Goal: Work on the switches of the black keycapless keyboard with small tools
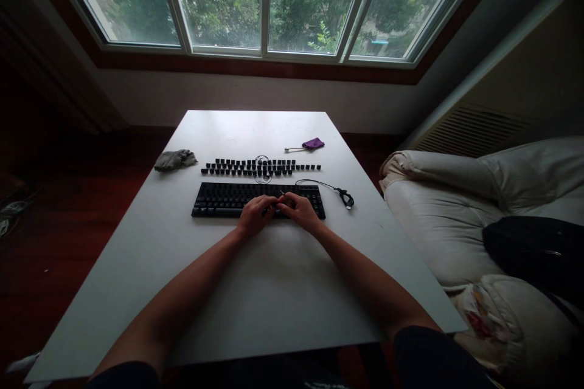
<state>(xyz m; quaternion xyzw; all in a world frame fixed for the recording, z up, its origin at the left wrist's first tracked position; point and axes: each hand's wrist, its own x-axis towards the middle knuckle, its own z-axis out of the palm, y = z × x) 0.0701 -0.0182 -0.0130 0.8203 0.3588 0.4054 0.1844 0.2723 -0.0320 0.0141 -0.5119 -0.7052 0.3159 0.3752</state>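
A black keyboard (219,197) lies across the middle of the white table (274,279). Both my hands rest on its near edge, close together. My left hand (254,214) is curled with its fingers closed over the keys. My right hand (298,209) pinches a small thin tool whose tip shows between the two hands. Behind the keyboard, several loose black keycaps (262,166) are laid out in rows, with a wire keycap puller (261,160) among them. The keyboard's cable (340,193) curls to the right.
A grey cloth (174,159) lies at the table's left. A purple cloth (312,143) with a small brush sits at the back right. A white cushioned sofa (456,206) with a dark item stands to the right. Windows fill the far wall.
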